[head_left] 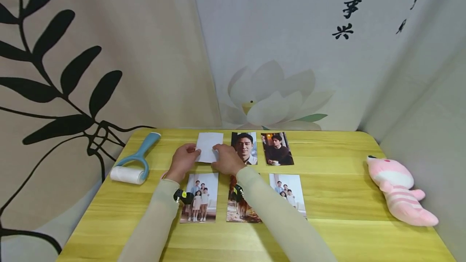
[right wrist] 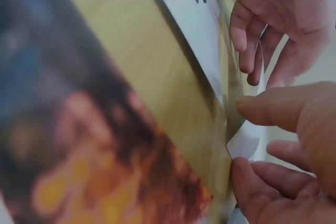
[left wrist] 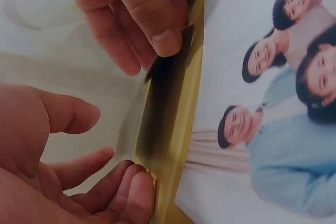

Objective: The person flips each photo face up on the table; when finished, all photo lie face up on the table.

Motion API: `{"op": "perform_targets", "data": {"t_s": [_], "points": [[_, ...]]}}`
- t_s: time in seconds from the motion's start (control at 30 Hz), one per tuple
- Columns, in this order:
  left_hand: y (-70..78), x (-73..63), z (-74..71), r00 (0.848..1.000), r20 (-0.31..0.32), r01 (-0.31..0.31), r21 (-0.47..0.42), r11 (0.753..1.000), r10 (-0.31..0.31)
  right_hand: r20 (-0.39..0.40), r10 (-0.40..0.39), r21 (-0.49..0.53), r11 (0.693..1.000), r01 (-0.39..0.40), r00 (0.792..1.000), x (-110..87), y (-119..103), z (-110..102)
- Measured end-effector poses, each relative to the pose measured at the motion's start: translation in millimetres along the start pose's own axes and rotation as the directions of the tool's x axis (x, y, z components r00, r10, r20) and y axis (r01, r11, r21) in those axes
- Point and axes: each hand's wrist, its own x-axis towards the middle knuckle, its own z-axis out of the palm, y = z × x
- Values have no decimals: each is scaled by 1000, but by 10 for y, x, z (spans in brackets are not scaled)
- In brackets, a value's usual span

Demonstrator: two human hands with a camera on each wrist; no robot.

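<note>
My left hand [head_left: 183, 161] holds a photo print [head_left: 209, 144] by its left edge, its white back facing up. At the lower right corner of the same photo my right hand [head_left: 228, 160] pinches it, thumb on the white side. The left wrist view shows the dark underside of the photo [left wrist: 163, 103], tilted off the table, with fingertips of the left hand [left wrist: 58, 166] at its edge. Close by on the right lies a portrait photo [head_left: 244, 146], partly behind the right hand. Below the hands is a family photo [head_left: 200, 201].
A photo of a seated person [head_left: 277, 148] completes the back row. In front are an autumn photo [head_left: 242, 209], half hidden by the right sleeve, and another family photo [head_left: 287, 185]. A blue-handled lint roller [head_left: 138, 161] lies left, a pink plush toy [head_left: 400, 193] right.
</note>
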Motion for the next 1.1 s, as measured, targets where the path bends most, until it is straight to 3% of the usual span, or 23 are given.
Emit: {"op": "perform_targets", "data": {"t_s": [0.1,0.2,0.33,0.4,0.47,0.8,0.97,1.1], "points": [[-25,-9,-14,1000,-22,2,-47,999,-3,-3,-8,-2,1000,8,1000,-5,-1,-9],[-35,-13,-4,999,3,36,-183,982,-36,-8,-9,-7,1000,9,1000,-10,-6,-15],[-59,-15,40,991,88,125,-374,919,-99,-8,-6,-9,1000,6,1000,-15,-8,-8],[-84,-16,66,987,113,150,-420,895,-112,-9,-3,-1,1000,3,1000,-17,-7,5],[-101,-24,87,985,125,161,-440,883,-117,-5,0,3,1000,0,1000,-19,-9,15],[-50,-54,82,985,102,169,-460,871,-137,-9,-6,0,1000,6,1000,-30,-47,1],[-10,-86,62,991,93,131,-513,848,-96,-11,-30,12,999,31,999,-39,-80,-10],[60,-138,68,994,106,88,-541,836,-35,-12,-5,155,988,7,1000,-78,-105,-49]]}}
